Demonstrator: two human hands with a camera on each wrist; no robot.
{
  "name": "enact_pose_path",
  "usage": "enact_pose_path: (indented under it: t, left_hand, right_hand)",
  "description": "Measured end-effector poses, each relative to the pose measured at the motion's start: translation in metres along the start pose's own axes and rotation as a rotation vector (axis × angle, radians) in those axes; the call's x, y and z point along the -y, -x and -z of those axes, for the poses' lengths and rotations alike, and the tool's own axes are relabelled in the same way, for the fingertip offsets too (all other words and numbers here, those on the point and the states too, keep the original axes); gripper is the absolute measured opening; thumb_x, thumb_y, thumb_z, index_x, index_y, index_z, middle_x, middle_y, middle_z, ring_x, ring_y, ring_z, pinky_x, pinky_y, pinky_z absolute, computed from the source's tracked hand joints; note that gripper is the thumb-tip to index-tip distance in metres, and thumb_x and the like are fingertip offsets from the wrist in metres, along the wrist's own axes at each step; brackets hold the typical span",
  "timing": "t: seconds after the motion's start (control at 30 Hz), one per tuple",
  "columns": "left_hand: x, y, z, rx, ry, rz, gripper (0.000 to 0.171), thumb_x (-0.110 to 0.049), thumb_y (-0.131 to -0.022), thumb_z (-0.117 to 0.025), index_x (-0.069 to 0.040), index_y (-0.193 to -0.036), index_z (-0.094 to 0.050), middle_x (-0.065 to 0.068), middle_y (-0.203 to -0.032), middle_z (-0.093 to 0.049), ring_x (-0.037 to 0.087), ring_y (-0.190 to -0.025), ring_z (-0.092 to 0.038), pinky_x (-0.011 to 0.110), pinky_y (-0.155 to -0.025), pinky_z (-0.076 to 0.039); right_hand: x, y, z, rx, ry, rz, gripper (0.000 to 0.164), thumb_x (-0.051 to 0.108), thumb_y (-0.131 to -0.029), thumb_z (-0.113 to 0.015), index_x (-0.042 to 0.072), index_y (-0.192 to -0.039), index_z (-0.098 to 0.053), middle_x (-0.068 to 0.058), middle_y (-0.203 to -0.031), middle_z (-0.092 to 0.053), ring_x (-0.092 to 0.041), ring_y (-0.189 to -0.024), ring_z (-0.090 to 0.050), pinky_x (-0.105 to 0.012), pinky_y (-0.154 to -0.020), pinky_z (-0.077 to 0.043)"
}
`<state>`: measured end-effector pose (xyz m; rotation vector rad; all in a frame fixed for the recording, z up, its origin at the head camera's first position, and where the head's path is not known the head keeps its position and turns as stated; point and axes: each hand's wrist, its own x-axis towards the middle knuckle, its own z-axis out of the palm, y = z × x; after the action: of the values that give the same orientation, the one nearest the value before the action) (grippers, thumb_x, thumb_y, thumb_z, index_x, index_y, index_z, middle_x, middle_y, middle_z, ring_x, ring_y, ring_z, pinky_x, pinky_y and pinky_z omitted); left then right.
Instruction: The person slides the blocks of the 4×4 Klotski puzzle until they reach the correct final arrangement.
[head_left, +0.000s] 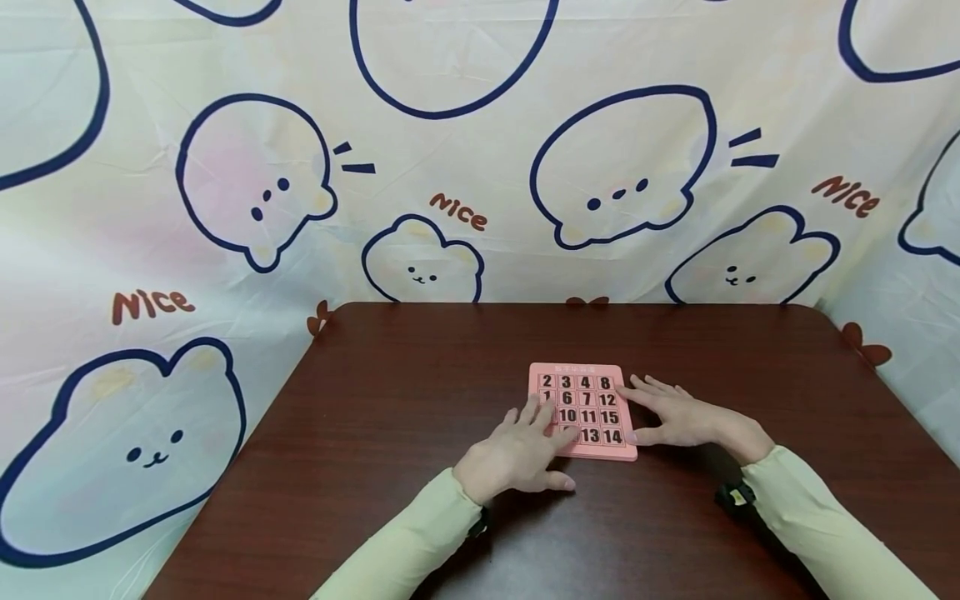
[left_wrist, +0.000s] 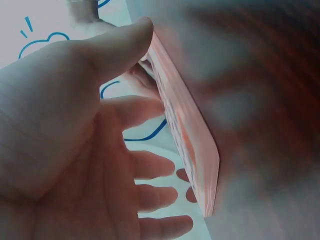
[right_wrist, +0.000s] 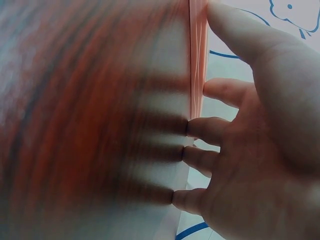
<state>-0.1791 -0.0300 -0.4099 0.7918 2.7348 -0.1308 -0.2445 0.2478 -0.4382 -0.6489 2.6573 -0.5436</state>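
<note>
A pink sliding number puzzle [head_left: 587,408] lies flat on the table. Its top row reads 2, 3, 4, 8, and the bottom right tiles show 13 and 14. My left hand [head_left: 517,454] spreads over its lower left part, the index fingertip on a bottom-row tile; the tiles under these fingers are hidden. In the left wrist view, the puzzle's side edge [left_wrist: 192,140] runs past the fingertips. At the right border of the puzzle is my right hand [head_left: 678,418], with thumb and index fingertip right at the frame. Its other fingers extend straight to the tabletop.
The dark brown wooden table [head_left: 390,392] has rounded far corners. Behind it and at both sides hangs a pale cloth [head_left: 510,167] printed with bear outlines and the word "Nice". Dark straps with small devices [head_left: 735,496] sit at the wrists, below light green sleeves [head_left: 832,517].
</note>
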Motion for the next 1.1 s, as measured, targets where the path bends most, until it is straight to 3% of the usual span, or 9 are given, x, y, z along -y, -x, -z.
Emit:
enact_pose_path:
  t: [0.3, 0.6, 1.1]
  left_hand:
    - [-0.003, 0.0, 0.0, 0.009, -0.041, -0.003, 0.074, -0.069, -0.087, -0.054, -0.045, -0.152, -0.029, 0.01, -0.166, -0.015, 0.031, -0.154, -0.01, 0.048, -0.12, -0.025]
    - [0.004, 0.005, 0.002, 0.027, 0.008, 0.018, 0.074, -0.068, -0.086, -0.056, -0.041, -0.151, -0.034, 0.013, -0.165, -0.016, 0.031, -0.154, -0.007, 0.048, -0.121, -0.023]
    - [0.016, 0.009, 0.006, 0.005, 0.015, 0.049, 0.063, -0.066, -0.084, -0.062, -0.04, -0.14, -0.052, 0.015, -0.161, -0.028, 0.034, -0.152, -0.016, 0.049, -0.118, -0.028]
  right_hand:
    - [0.0, -0.001, 0.0, 0.0, -0.004, -0.011, 0.091, 0.063, -0.084, -0.064, 0.015, -0.154, -0.032, -0.026, -0.161, -0.018, -0.05, -0.148, -0.008, -0.074, -0.111, -0.009]
    - [-0.001, -0.001, 0.0, 0.001, 0.003, -0.007, 0.09, 0.063, -0.084, -0.064, 0.016, -0.154, -0.033, -0.026, -0.161, -0.018, -0.05, -0.148, -0.009, -0.073, -0.111, -0.01]
    - [0.002, 0.0, 0.001, 0.005, -0.005, -0.012, 0.091, 0.061, -0.083, -0.066, 0.015, -0.154, -0.032, -0.027, -0.161, -0.018, -0.05, -0.148, -0.008, -0.074, -0.111, -0.01]
